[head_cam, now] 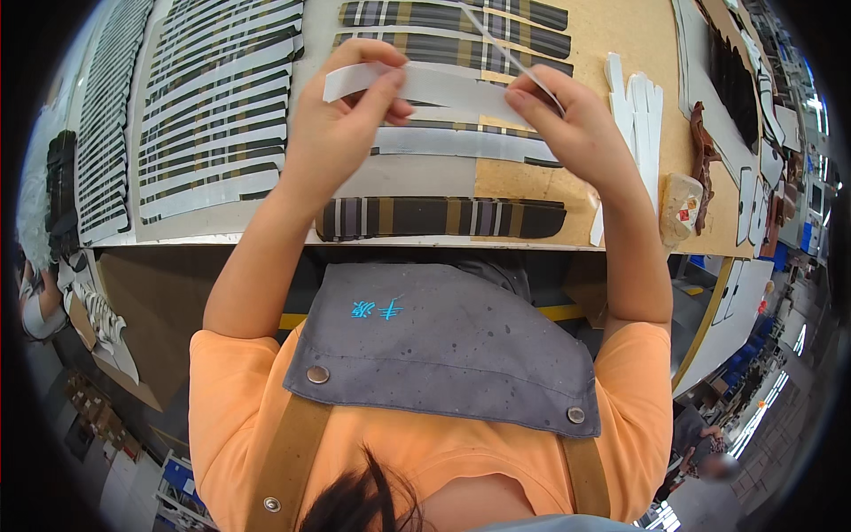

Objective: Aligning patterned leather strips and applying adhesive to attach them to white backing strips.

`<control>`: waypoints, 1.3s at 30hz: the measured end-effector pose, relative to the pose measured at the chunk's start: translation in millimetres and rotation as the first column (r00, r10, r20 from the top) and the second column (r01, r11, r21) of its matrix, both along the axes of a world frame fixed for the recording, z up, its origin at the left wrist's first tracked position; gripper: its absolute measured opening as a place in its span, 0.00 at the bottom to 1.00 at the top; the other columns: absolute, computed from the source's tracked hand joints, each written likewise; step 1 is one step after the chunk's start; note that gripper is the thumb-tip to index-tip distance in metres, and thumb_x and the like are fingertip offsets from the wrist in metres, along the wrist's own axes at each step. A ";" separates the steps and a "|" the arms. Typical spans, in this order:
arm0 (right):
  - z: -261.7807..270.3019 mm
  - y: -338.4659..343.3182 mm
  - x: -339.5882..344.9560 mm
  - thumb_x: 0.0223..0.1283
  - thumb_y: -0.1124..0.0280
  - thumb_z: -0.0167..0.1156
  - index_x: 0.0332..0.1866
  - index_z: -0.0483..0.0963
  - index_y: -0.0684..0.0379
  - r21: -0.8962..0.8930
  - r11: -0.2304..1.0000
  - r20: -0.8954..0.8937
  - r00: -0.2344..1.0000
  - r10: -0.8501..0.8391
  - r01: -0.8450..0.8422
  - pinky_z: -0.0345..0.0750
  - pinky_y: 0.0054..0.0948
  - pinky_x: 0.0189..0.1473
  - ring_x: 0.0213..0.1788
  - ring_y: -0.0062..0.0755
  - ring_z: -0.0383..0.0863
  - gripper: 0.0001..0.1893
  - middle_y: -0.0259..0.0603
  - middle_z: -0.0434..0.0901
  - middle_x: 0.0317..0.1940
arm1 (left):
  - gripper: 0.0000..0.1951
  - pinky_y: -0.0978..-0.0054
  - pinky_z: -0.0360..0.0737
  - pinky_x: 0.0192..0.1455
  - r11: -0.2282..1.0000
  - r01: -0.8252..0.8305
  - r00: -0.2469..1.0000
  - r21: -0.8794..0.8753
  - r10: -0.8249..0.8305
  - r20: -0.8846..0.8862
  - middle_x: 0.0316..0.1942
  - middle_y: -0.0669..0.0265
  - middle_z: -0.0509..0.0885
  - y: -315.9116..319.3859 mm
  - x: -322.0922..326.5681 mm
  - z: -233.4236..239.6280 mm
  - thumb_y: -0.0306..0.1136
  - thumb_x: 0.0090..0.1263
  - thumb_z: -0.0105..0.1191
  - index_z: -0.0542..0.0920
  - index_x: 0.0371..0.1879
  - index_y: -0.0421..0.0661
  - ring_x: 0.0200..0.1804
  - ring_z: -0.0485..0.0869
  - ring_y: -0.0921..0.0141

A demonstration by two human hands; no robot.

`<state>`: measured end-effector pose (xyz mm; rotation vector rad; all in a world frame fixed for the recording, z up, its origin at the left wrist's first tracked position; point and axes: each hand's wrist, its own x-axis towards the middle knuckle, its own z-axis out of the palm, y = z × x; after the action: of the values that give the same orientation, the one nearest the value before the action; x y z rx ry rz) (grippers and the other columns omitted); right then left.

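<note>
My left hand (pixel 352 113) pinches a white strip (pixel 452 90) near its left end, between thumb and fingers. The fingers of my right hand (pixel 572 120) grip its other end, together with a thin white band (pixel 495 43) that runs up and to the left. The strip is held above the table, over a row of plaid strips (pixel 452 50). Below it lies a plaid strip with a white layer on top (pixel 459 143). Closer to me, a dark plaid strip (pixel 439 218) rests along the table's front edge.
Overlapping rows of plaid strips with white layers (pixel 219 113) cover the table's left side. On the right are loose white strips (pixel 638 113), a wrapped block with a label (pixel 681 206) and a crumpled brown piece (pixel 705 166). Another person (pixel 705 452) is at the lower right.
</note>
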<state>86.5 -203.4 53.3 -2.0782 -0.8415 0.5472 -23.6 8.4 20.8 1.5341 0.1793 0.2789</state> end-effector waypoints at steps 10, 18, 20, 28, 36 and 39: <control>-40.0 15.9 25.5 0.60 0.61 0.61 0.35 0.75 0.63 -0.252 0.968 0.079 0.997 0.007 0.013 0.67 0.29 0.31 0.26 0.26 0.67 0.14 0.37 0.73 0.21 | 0.07 0.74 0.74 0.33 0.692 0.079 0.971 0.718 0.110 -0.212 0.35 0.63 0.82 25.8 0.7 -11.4 0.29 0.67 0.53 0.75 0.40 0.41 0.33 0.79 0.68; -36.6 22.2 22.8 0.60 0.62 0.60 0.35 0.74 0.63 -0.338 0.941 0.098 0.995 0.026 0.009 0.70 0.29 0.33 0.27 0.30 0.70 0.13 0.42 0.76 0.24 | 0.07 0.71 0.75 0.34 0.615 0.086 0.983 0.784 0.078 -0.168 0.36 0.60 0.82 30.6 3.2 -19.3 0.29 0.67 0.53 0.75 0.39 0.40 0.33 0.80 0.63; -40.9 20.1 23.8 0.60 0.63 0.60 0.35 0.74 0.63 -0.293 0.956 0.121 0.992 0.030 0.007 0.70 0.30 0.32 0.27 0.31 0.70 0.12 0.42 0.77 0.25 | 0.07 0.71 0.75 0.35 0.601 0.058 0.990 0.797 0.069 -0.125 0.36 0.60 0.82 29.9 2.9 -20.6 0.29 0.67 0.53 0.74 0.39 0.40 0.33 0.80 0.62; -36.9 22.7 19.0 0.60 0.64 0.60 0.36 0.72 0.62 -0.305 0.952 0.164 0.985 0.050 0.002 0.70 0.30 0.31 0.25 0.32 0.70 0.11 0.43 0.77 0.24 | 0.07 0.70 0.77 0.34 0.541 0.048 0.993 0.840 0.062 -0.096 0.35 0.59 0.81 27.8 2.2 -22.6 0.28 0.66 0.54 0.74 0.38 0.40 0.33 0.80 0.61; -37.5 23.6 18.2 0.60 0.64 0.59 0.36 0.72 0.62 -0.328 0.944 0.182 0.983 0.036 0.026 0.71 0.32 0.31 0.24 0.37 0.72 0.11 0.46 0.79 0.25 | 0.07 0.66 0.74 0.42 0.342 0.003 0.998 0.940 0.058 -0.024 0.42 0.62 0.80 25.8 0.6 -22.5 0.27 0.63 0.56 0.75 0.39 0.43 0.42 0.78 0.61; -33.5 25.4 18.0 0.62 0.64 0.56 0.38 0.75 0.60 -0.387 0.922 0.183 0.981 0.059 0.017 0.76 0.40 0.36 0.31 0.46 0.81 0.10 0.46 0.81 0.26 | 0.09 0.65 0.70 0.50 0.195 -0.045 0.999 0.980 0.005 0.045 0.47 0.65 0.78 17.3 -1.9 -17.3 0.28 0.63 0.56 0.77 0.42 0.44 0.50 0.76 0.61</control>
<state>104.5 -178.1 19.8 -2.5191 -0.9237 0.5670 -25.4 25.7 3.5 2.8816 -0.0507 0.5018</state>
